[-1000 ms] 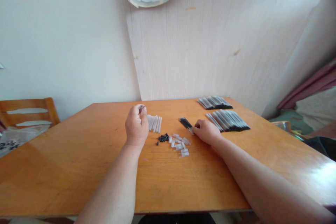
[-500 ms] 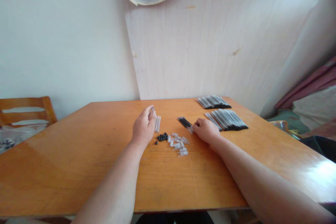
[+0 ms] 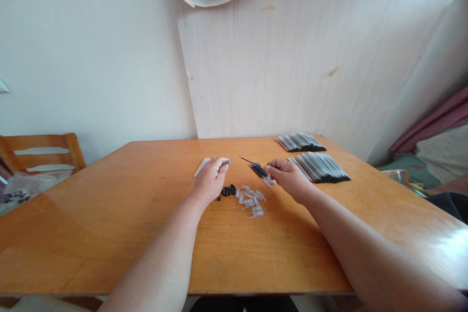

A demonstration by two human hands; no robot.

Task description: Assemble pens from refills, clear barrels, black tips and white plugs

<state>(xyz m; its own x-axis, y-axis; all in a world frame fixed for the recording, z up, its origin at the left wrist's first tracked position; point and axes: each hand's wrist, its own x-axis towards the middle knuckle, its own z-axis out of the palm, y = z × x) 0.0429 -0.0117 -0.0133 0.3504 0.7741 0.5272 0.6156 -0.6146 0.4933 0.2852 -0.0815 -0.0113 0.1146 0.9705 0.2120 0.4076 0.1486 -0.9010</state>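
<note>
My left hand (image 3: 211,179) is closed around a translucent pen barrel (image 3: 228,162), of which only the end sticks out past the thumb. Between the thumb and fingers of my right hand (image 3: 287,176) is a thin dark pen refill (image 3: 245,160), its tip pointing left toward my left hand, a small gap apart. Under it lies a bunch of black pen refills (image 3: 259,171) on the table. Pale pen barrels (image 3: 202,165) lie behind my left hand, partly hidden. Small black plugs (image 3: 229,190) and clear caps (image 3: 252,200) are heaped between the hands.
Two rows of pens with grey barrels and black ends, a near row (image 3: 321,166) and a far row (image 3: 300,142), lie at the right back of the wooden table (image 3: 109,219). A chair (image 3: 40,151) with a plastic bag stands left. The wall rises behind the table.
My left hand has moved right, from beside the pale barrels toward my right hand. My right hand has lifted a refill from the bunch and holds it up pointing left.
</note>
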